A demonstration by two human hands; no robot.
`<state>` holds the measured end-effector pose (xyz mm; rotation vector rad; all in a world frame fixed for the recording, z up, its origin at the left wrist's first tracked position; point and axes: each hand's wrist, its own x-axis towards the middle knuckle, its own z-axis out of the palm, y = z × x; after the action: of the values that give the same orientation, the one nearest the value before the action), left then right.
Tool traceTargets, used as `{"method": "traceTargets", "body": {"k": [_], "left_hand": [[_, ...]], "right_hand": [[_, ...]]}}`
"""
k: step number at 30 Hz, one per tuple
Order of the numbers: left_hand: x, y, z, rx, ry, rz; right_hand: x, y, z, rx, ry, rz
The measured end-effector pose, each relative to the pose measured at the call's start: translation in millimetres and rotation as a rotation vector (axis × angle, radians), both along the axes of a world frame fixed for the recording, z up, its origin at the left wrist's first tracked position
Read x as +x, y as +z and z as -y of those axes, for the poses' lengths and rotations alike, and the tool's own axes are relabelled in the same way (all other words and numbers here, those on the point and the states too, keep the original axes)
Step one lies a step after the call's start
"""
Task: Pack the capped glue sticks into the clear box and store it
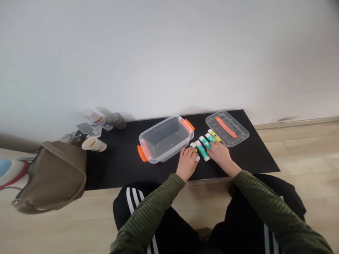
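Note:
Several glue sticks with white ends lie in a slanted row on the black table. My left hand (186, 162) curls at the row's left end around a yellow glue stick (196, 150), mostly hidden under my fingers. Beside it lies a green glue stick (202, 151) in plain sight. My right hand (220, 153) has its fingers closed on another green glue stick (204, 142) to the right. Partly covered by that hand are one more green stick (210, 137) and a second yellow one (214, 135). An open clear box (148, 135) with orange latches stands left of the row.
The box's clear lid (239, 132), with its orange handle, lies at the table's right. Toward the left stand a paper cup (98, 145), a dark jar (116, 120), a white bottle (96, 118) and a brown bag (59, 176). A wall runs behind the black table (119, 169).

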<state>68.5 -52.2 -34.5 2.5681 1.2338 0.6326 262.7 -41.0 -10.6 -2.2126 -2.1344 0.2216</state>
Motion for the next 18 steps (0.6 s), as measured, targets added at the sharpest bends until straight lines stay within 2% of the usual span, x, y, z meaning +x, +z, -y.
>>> {"method": "traceTargets", "body": {"k": [5,8,11,14,16,18], "left_hand": [[-2,7.8,-1,-0.058,0.012,0.086],[-3,9.8,-3,-0.235,0.095,0.268],[-1,8.2,-7,-0.555,0.233,0.68],[0,7.4,-11,-0.914,0.278,1.167],[1,8.9,-13,-1.101,0.259,1.369],[1,11.6,-14,-1.209,0.242,1.475]], "right_hand": [[7,0.6,4,0.056,-0.046,-0.095],[13,4.9,9,0.101,-0.07,-0.196],[18,13.5,16,0.124,-0.092,-0.317],[20,21.8,26,0.126,-0.065,-0.468],[20,25.0,32,0.115,-0.02,-0.574],[19,26.2,38,0.099,0.031,-0.646]]}}
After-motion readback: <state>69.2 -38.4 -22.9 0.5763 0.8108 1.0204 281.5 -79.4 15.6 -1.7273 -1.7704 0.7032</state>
